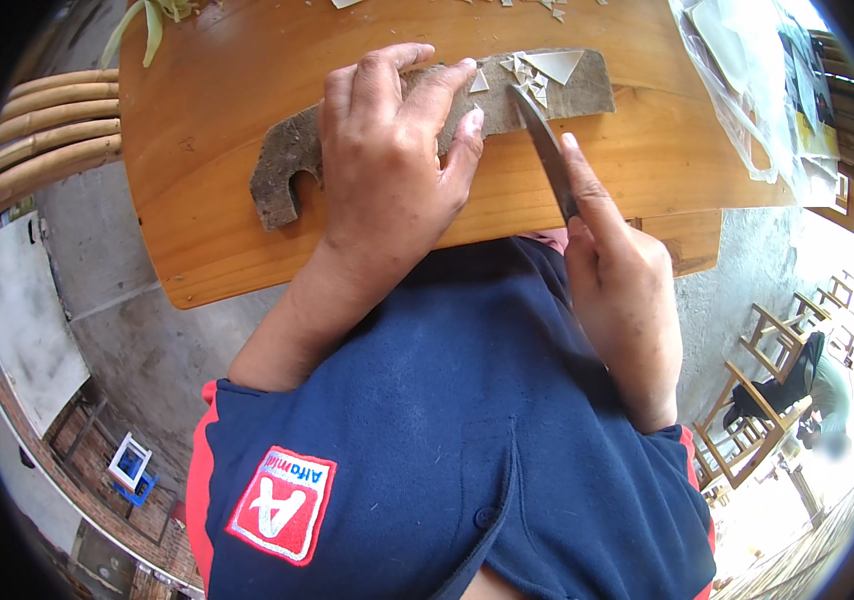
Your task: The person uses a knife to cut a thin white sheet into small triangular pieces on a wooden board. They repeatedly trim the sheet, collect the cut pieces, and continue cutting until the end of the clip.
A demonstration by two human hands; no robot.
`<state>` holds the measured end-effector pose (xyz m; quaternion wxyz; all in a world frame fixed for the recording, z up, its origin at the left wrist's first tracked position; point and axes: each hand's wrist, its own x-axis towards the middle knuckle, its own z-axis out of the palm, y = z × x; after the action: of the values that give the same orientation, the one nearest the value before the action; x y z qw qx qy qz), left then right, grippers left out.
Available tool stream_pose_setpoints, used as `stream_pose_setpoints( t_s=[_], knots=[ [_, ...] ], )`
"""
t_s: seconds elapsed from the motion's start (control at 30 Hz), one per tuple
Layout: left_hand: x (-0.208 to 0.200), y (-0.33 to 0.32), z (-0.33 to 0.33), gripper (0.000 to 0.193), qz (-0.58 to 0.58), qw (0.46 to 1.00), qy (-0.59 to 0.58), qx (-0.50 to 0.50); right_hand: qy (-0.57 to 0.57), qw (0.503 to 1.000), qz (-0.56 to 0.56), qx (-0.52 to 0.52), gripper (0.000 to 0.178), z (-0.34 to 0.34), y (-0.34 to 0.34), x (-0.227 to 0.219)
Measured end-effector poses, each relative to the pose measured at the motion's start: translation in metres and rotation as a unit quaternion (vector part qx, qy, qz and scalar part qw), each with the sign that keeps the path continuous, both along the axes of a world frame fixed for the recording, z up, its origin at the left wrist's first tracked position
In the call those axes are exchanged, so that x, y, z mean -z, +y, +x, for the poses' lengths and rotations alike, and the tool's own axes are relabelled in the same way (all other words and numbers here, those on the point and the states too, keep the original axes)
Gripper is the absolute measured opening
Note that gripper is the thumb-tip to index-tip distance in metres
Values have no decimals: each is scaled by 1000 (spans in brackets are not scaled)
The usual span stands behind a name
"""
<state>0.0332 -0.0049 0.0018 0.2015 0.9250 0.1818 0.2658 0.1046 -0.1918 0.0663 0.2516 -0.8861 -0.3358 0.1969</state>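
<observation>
A worn grey-brown board (577,95), with a hook-shaped notch at its left end, lies on the wooden table. My left hand (382,150) rests over the board's middle, palm down, its fingers apart. In my right hand (617,265) is a knife (547,150) with a narrow dark blade; my index finger lies along it and the handle is hidden in my grip. The blade's tip touches the board beside a small heap of thin cream-coloured pieces (527,82). A larger cream triangle (557,65) lies at their right, and a small loose triangle (479,82) sits near my left fingertips.
The varnished table (197,200) has more cream scraps (552,8) at its far edge. Pale green strips (152,30) lie at the far left. A clear plastic bag (737,90) covers the right end. Bamboo rails (57,125) stand left; wooden stools (747,420) and another person (827,385) are right.
</observation>
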Motion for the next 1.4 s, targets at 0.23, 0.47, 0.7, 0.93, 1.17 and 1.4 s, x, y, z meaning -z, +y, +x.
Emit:
stream_pose_setpoints(
  t_s=[0.23, 0.47, 0.7, 0.93, 1.17, 1.4],
  knots=[
    [1, 1, 0, 31, -2, 1000, -12, 6, -44, 997, 30, -46, 61, 15, 2, 0],
    [-2, 3, -8, 30, -32, 999, -34, 8, -66, 994, 24, -82, 58, 32, 9, 2],
    [2, 4, -7, 28, 0, 999, -40, 18, -16, 996, -15, -84, 60, 23, 17, 1],
    [3, 0, -3, 27, 1, 999, -36, 10, -28, 997, 1, -78, 63, 20, 15, 8],
    [5, -1, -2, 26, 11, 999, -42, 13, -140, 982, -15, -127, 81, 10, 15, 19],
    [6, 0, -3, 26, 7, 999, -45, 7, -140, 983, -35, -117, 83, 4, 19, 17]
  ],
)
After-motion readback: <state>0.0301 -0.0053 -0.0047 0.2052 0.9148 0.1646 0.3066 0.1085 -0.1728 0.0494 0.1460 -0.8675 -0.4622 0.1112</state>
